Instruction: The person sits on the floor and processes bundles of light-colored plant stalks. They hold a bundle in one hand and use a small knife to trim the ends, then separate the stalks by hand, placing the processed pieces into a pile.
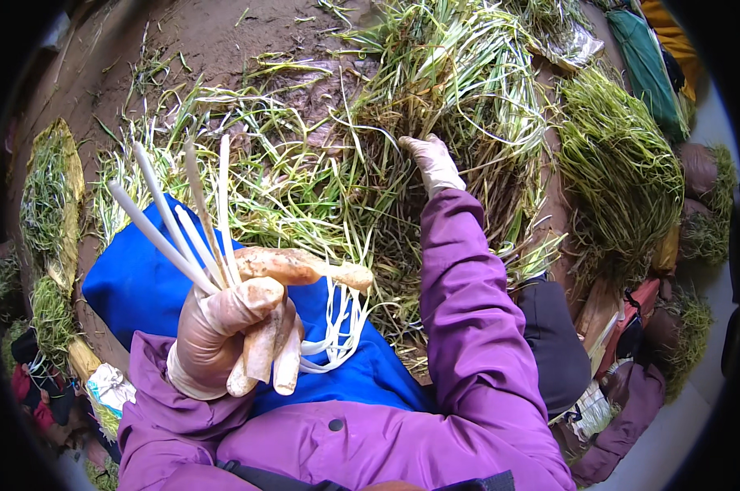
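Note:
My left hand (222,331), in a soiled thin glove, is closed around several pale stalks (161,215). Their thick ends fan out above the fist toward the upper left. Thin white strands (345,331) hang on its far side over the blue cloth (136,270) on my lap; I cannot tell for sure that they belong to the same stalks. Farther forward, my right hand (434,162), also gloved, reaches to the lower part of a large heap of long green and white stalks (468,80). Its fingertips meet the heap, and whether they grip anything is unclear.
Loose leaves and stalks (271,166) litter the brown ground (204,37) ahead. A dense bundle of greens (615,172) stands at right, near a green cloth (643,67). More greens (47,202) lie on a yellowish wrapping at left. A person in red (41,408) is at lower left.

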{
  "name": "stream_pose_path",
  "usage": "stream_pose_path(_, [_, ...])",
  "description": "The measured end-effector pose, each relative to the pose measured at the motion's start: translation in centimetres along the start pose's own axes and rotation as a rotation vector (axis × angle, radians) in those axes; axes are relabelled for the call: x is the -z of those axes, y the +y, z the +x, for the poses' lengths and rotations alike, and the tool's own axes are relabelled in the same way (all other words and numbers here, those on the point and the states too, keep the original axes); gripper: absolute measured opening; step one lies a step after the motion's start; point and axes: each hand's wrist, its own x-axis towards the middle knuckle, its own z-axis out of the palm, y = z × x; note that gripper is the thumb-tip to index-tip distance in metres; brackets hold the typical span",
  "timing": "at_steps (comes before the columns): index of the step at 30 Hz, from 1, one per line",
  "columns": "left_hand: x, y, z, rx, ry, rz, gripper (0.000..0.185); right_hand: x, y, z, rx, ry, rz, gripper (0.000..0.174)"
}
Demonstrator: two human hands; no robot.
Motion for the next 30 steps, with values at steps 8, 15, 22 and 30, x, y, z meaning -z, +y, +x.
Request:
stream_pose_path(8, [-1.0,0.1,-0.6,0.019,-0.062,0.002,0.04,9.3,-3.1,-12.0,0.231,-0.449,0.684,0.038])
stream_pose_path(15, [-0.9,-0.4,-1.3,0.072,-0.252,0.006,0.044,9.9,5.1,-11.2,-0.162,-0.266,-0.224,0.058])
stream_pose_path(22, [-1.5,-0.1,-1.4,-0.079,-0.363,0.205,0.041,12.4,5.9,-12.3,-0.032,-0.158,-0.162,0.052])
stream_pose_path(30, [-1.7,-1.7,0.3,-0.32,-0.277,0.445,0.043,15.1,5.4,-13.0,-0.062,0.05,-0.355,0.031])
